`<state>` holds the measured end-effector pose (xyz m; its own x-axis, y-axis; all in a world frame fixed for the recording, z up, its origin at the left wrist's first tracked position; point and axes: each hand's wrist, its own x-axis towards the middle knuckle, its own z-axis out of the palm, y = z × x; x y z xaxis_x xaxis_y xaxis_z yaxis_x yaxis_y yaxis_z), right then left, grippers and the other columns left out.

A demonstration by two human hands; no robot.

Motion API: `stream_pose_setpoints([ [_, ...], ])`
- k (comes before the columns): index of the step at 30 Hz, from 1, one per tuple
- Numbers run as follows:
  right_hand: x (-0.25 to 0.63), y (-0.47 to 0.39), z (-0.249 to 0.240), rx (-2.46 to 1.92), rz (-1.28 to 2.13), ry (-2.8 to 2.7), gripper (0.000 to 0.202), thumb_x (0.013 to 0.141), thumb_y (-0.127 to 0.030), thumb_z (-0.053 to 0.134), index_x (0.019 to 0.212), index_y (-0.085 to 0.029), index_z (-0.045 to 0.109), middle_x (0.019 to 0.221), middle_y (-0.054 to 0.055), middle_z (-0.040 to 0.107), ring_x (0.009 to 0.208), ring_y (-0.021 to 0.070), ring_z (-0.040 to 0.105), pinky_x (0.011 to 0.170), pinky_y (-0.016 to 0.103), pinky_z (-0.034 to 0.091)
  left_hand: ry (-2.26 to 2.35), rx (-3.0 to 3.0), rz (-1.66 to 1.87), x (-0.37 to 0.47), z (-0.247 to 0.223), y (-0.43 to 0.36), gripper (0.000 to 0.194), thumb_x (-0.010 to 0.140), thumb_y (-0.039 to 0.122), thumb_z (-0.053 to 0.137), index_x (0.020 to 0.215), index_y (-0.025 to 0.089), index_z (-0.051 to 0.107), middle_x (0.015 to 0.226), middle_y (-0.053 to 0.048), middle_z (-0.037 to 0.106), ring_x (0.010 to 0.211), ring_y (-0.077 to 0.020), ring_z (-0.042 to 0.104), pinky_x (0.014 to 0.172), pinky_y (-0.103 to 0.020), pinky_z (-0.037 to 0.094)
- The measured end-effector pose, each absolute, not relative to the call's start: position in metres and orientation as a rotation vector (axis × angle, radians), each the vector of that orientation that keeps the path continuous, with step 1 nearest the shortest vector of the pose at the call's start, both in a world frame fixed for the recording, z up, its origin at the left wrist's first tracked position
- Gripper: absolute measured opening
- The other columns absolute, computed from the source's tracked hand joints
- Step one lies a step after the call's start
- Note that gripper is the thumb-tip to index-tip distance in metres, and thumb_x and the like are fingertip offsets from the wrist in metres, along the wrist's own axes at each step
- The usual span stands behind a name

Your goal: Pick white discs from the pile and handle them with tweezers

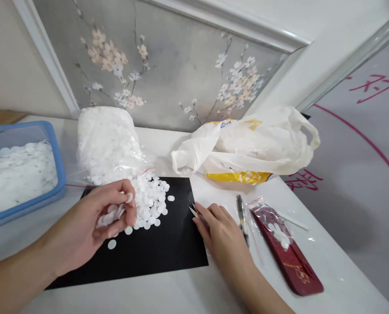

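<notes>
My left hand [83, 222] is curled, palm up, around several small white discs [111, 214]; one more disc [129, 198] shows at its fingertips. It hovers over the left part of a black sheet [168, 250], beside a loose pile of white discs [151, 205]. A single disc [112, 244] lies apart in front of the pile. At the sheet's right edge, my right hand [223, 237] is closed on pointed tweezers [193, 212], whose tips point left toward the pile. The rest of the tweezers is hidden by the fingers.
A clear bag full of discs [107, 139] stands behind the sheet. On the left is a blue basket [59, 168] of discs. A white plastic bag [256, 144] lies at the back right. A pen [241, 213] and a dark red case [292, 266] under a small clear pouch lie right.
</notes>
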<state>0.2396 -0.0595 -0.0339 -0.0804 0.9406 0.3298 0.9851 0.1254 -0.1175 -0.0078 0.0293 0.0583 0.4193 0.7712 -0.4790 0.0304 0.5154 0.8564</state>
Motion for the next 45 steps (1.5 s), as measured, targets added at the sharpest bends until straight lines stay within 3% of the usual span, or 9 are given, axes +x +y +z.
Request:
stream_pose_setpoints([
  [5, 0.231, -0.056, -0.028, -1.806, -0.204, -2.086, 0.028, 0.096, -0.029, 0.048, 0.117, -0.016, 0.061, 0.093, 0.013, 0.061, 0.079, 0.0275, 0.058, 0.068, 0.044, 0.051, 1.144, 0.849, 0.549, -0.036, 0.047, 0.019, 0.009, 0.069, 0.028, 0.056, 0.065, 0.02, 0.057, 0.058, 0.0, 0.057, 0.043, -0.0079, 0.03, 0.037, -0.018, 0.021],
  [10, 0.201, -0.034, -0.022, -1.571, 0.235, -2.053, 0.036, 0.093, -0.014, 0.047, 0.129, -0.018, 0.05, 0.115, 0.014, 0.056, 0.103, 0.0255, 0.06, 0.087, 0.042, 0.054, 1.18, 0.914, 0.551, -0.045, 0.036, 0.012, 0.036, 0.084, 0.044, 0.052, 0.058, 0.019, 0.051, 0.056, 0.002, 0.051, 0.044, -0.0082, 0.026, 0.038, -0.018, 0.019],
  [14, 0.186, -0.006, -0.02, -1.637, 0.414, -1.908, 0.029, 0.089, -0.005, 0.043, 0.113, -0.016, 0.056, 0.105, 0.01, 0.057, 0.09, 0.0216, 0.063, 0.078, 0.038, 0.056, 1.138, 1.023, 0.517, -0.046, 0.032, 0.008, 0.048, 0.086, 0.051, 0.052, 0.053, 0.017, 0.051, 0.053, 0.003, 0.045, 0.047, -0.008, 0.027, 0.043, -0.019, 0.022],
  [19, 0.187, 0.016, -0.019, -1.678, 0.424, -1.908, 0.016, 0.083, -0.005, 0.054, 0.088, -0.018, 0.062, 0.088, 0.004, 0.061, 0.077, 0.0186, 0.062, 0.069, 0.033, 0.054, 1.069, 0.913, 0.43, -0.044, 0.031, 0.002, 0.037, 0.085, 0.046, 0.055, 0.061, 0.017, 0.053, 0.061, 0.002, 0.054, 0.048, -0.0071, 0.029, 0.045, -0.02, 0.018],
  [23, 0.188, 0.022, -0.017, -1.673, 0.409, -1.929, 0.013, 0.084, -0.007, 0.058, 0.083, -0.018, 0.065, 0.084, 0.003, 0.062, 0.072, 0.017, 0.062, 0.064, 0.029, 0.051, 1.04, 0.873, 0.397, -0.041, 0.026, 0.0, 0.04, 0.086, 0.047, 0.05, 0.059, 0.018, 0.05, 0.059, 0.0, 0.058, 0.045, -0.0074, 0.031, 0.043, -0.022, 0.014],
  [28, 0.18, 0.004, -0.011, -1.555, 0.368, -2.025, 0.013, 0.086, -0.008, 0.06, 0.082, -0.019, 0.067, 0.08, 0.002, 0.065, 0.075, 0.0177, 0.062, 0.07, 0.03, 0.047, 1.055, 0.858, 0.353, -0.038, 0.021, -0.004, 0.045, 0.085, 0.058, 0.049, 0.062, 0.02, 0.049, 0.041, 0.005, 0.04, 0.047, -0.0098, 0.029, 0.045, -0.022, 0.017],
  [34, 0.164, -0.04, -0.007, -1.204, 0.188, -2.164, 0.016, 0.095, -0.017, 0.055, 0.085, -0.019, 0.066, 0.073, 0.001, 0.068, 0.067, 0.0142, 0.06, 0.067, 0.03, 0.041, 1.032, 0.986, 0.258, -0.032, 0.015, -0.008, 0.043, 0.082, 0.062, 0.056, 0.097, 0.021, 0.056, 0.054, 0.004, 0.06, 0.044, -0.0076, 0.029, 0.045, -0.022, 0.016],
  [40, 0.159, -0.05, -0.006, -1.066, 0.204, -2.133, 0.017, 0.097, -0.018, 0.052, 0.089, -0.018, 0.067, 0.075, 0.002, 0.072, 0.066, 0.0135, 0.063, 0.064, 0.03, 0.043, 0.933, 0.958, 0.256, -0.027, 0.008, -0.015, 0.042, 0.081, 0.06, 0.059, 0.075, 0.02, 0.048, 0.053, 0.003, 0.062, 0.042, -0.0066, 0.032, 0.044, -0.022, 0.019],
  [45, 0.165, -0.051, -0.008, -1.262, 0.334, -1.939, 0.022, 0.098, -0.021, 0.049, 0.084, -0.021, 0.065, 0.072, 0.0, 0.071, 0.065, 0.0135, 0.064, 0.067, 0.028, 0.047, 0.969, 0.977, 0.325, -0.023, 0.016, -0.016, 0.037, 0.083, 0.055, 0.059, 0.075, 0.02, 0.05, 0.054, 0.003, 0.061, 0.047, -0.0084, 0.036, 0.047, -0.023, 0.021],
])
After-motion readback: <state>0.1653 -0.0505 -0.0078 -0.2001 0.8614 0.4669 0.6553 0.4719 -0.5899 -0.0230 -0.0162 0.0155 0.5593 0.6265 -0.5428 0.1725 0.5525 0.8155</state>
